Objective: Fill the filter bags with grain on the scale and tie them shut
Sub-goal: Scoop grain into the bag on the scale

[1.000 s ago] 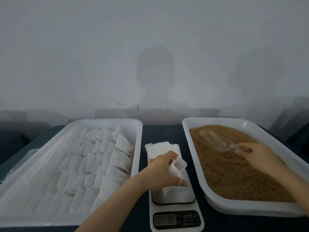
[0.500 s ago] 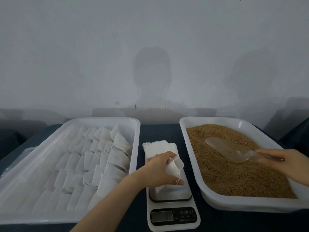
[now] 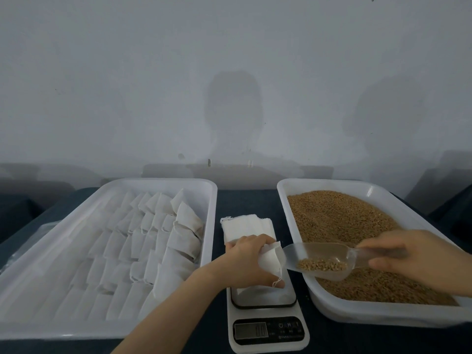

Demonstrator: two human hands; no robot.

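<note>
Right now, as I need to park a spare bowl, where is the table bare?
Bare dark table shows between the bag tray and the grain tray, behind the stack of empty bags. The scale is crowded: the left hand holds a filter bag there, and the right hand holds the scoop beside it.

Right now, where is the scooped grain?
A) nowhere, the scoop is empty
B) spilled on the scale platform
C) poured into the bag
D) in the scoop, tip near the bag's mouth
D: the scoop in the right hand carries a small heap of grain, tip beside the filter bag that the left hand holds over the scale.
</note>
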